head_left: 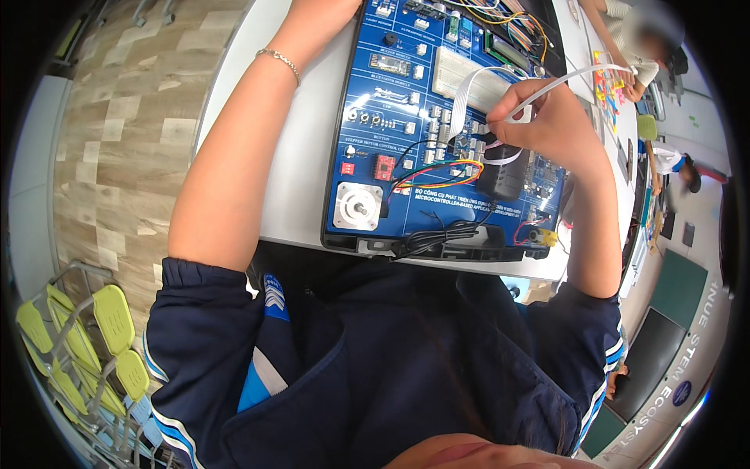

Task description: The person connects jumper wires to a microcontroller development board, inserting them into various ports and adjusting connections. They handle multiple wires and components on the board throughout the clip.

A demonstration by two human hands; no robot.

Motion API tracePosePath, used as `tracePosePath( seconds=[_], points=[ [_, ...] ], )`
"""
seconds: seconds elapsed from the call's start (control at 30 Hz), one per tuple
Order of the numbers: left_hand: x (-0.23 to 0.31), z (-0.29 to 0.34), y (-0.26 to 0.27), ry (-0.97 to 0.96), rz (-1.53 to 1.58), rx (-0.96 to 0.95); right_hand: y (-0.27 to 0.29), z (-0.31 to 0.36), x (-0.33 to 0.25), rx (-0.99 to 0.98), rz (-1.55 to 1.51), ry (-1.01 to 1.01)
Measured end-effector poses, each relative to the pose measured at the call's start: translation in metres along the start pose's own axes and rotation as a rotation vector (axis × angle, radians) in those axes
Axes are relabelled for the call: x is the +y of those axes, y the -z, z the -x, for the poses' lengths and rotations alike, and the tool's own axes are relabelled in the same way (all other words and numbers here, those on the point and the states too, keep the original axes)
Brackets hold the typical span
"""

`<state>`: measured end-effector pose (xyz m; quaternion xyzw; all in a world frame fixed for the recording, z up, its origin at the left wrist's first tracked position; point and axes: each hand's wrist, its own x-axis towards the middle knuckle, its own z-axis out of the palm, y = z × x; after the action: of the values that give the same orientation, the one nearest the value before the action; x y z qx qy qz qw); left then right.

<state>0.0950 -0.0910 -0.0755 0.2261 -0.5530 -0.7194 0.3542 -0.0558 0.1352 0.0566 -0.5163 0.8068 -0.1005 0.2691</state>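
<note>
A blue electronics training board (426, 209) in a black case lies on the white table before me. My right hand (551, 125) is closed in a pinch on a white ribbon cable (467, 90), over the rows of small white sockets (437, 129). The cable loops across the white breadboard (461, 74), and another stretch runs off to the right. Below that hand sits a black power adapter (501, 176). My left hand (324, 9) is at the board's far left edge; the upper picture edge cuts off its fingers.
Coloured wires (441, 173) curve across the board beside a square stepper motor (358, 206). A bundled black cord (441, 237) lies at the near edge. Jumper wires (527, 27) fill the far end of the case. People (652, 47) work at the right; green chairs (113, 316) stand lower left.
</note>
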Motion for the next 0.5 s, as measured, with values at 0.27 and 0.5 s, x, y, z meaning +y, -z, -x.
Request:
tracePosePath(
  seconds=[0.27,0.5],
  points=[
    [-0.002,-0.001,0.0,-0.067,-0.052,0.017,-0.013,0.005,0.006,0.063,-0.105,-0.039],
    [-0.007,-0.005,0.001,-0.074,-0.09,0.034,-0.022,0.011,-0.006,0.095,-0.104,-0.001]
  ],
)
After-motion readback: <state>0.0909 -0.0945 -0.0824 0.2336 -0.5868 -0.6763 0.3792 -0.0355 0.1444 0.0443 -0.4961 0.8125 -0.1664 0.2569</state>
